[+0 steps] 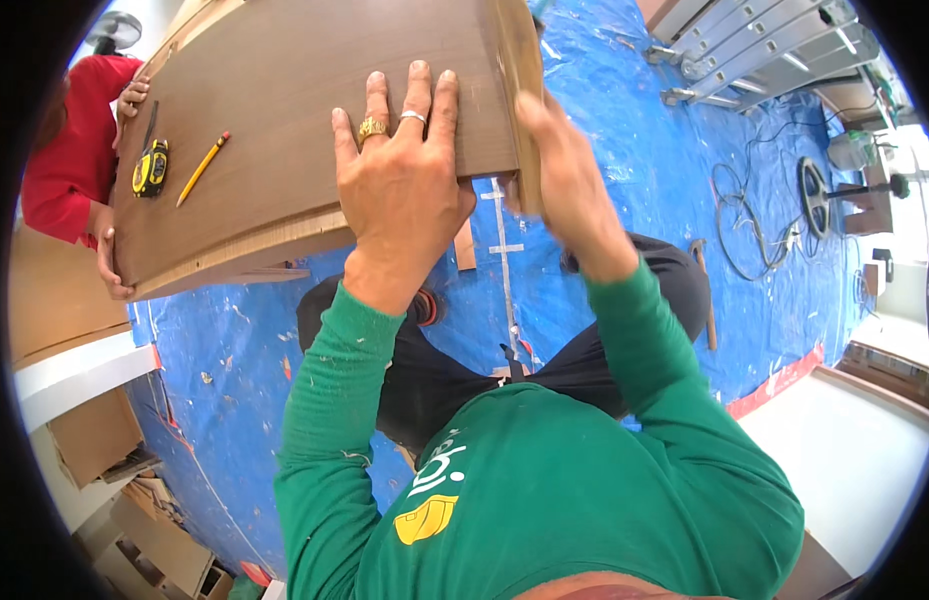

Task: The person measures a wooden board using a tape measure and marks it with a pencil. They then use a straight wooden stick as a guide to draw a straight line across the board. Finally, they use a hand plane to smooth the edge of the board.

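Observation:
My left hand [399,190] lies on the brown wood panel [284,80], fingers spread and pressed flat near its front right corner. It wears a ring on each of two fingers, and its thumb sits by the front edge. Along the panel's right side runs a light wooden strip [518,60], standing on edge. My right hand [574,185] touches that strip from the outer side, its foremost tip over the top edge. That hand is slightly blurred and most of its fingers are hidden. On the panel lie a yellow pencil [202,170] and a black-and-yellow tape measure [152,168].
A person in a red sleeve [74,165] touches the panel's left end with both hands. Blue plastic sheeting [624,130] covers the floor. A hammer [703,290] stands by my right knee. Further right are a folded metal ladder [754,50] and a loose black cable [739,225].

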{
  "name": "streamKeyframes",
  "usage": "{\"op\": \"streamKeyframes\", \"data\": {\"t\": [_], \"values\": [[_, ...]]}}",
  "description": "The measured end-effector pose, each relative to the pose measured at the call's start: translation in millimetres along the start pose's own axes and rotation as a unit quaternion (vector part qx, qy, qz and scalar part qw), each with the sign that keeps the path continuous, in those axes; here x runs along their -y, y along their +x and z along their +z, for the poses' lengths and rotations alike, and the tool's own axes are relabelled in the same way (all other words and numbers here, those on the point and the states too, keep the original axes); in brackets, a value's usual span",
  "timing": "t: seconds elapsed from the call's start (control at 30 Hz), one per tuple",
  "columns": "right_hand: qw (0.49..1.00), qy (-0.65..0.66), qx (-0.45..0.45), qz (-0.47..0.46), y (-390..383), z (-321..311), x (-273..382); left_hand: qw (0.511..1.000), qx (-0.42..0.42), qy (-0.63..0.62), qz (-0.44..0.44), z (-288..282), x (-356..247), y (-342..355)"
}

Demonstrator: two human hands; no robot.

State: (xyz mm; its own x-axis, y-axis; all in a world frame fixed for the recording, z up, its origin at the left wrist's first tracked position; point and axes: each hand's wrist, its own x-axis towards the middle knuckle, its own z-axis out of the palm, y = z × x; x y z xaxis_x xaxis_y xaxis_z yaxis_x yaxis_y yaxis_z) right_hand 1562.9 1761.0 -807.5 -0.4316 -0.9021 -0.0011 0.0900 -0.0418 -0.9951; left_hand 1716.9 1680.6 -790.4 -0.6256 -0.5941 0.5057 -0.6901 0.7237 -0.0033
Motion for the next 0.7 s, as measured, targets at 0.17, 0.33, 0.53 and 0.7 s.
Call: {"op": "streamKeyframes", "data": {"t": [0.17,0.33,0.53,0.7], "values": [[0.991,0.091,0.013,0.097,-108,4,1,1.0,-0.019,0.0,0.019,0,-1,-5],[0.975,0.202,-0.025,0.082,-122,4,-6,0.999,0.03,-0.008,0.038,-13,5,-7],[0.989,0.132,-0.012,0.062,-181,-27,-43,0.897,0.135,-0.42,0.04,-74,-37,-41],[0.999,-0.034,0.03,0.011,-218,-54,-96,0.662,0.304,-0.679,-0.086,-68,-98,-60]]}}
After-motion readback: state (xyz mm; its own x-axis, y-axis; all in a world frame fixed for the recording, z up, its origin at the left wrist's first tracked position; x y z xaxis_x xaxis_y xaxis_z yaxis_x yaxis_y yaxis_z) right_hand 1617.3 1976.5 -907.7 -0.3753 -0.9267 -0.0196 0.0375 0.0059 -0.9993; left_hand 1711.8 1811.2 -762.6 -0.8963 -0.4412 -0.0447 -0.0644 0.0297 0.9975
